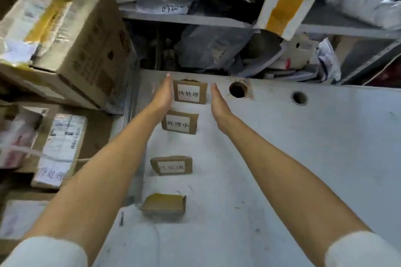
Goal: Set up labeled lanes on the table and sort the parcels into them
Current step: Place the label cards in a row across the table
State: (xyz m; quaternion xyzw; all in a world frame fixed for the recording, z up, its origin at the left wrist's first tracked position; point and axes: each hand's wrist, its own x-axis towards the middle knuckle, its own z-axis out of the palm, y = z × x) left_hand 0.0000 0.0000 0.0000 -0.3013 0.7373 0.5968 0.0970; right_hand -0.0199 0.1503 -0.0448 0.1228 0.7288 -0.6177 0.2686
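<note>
left hand (pixel 162 93): fingers straight, edge against left side of top label card (pixel 190 93), holding nothing | right hand (pixel 219 104): flat, just right of that card, apart | four label cards in a column down frame centre on grey worktop (pixel 303 158) | parcels (pixel 63 34) stacked upper left

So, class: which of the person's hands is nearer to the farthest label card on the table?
Left. The left hand lies flat right along the farthest label card's left edge, apparently touching it. The right hand is off its right edge, with a visible gap.
</note>
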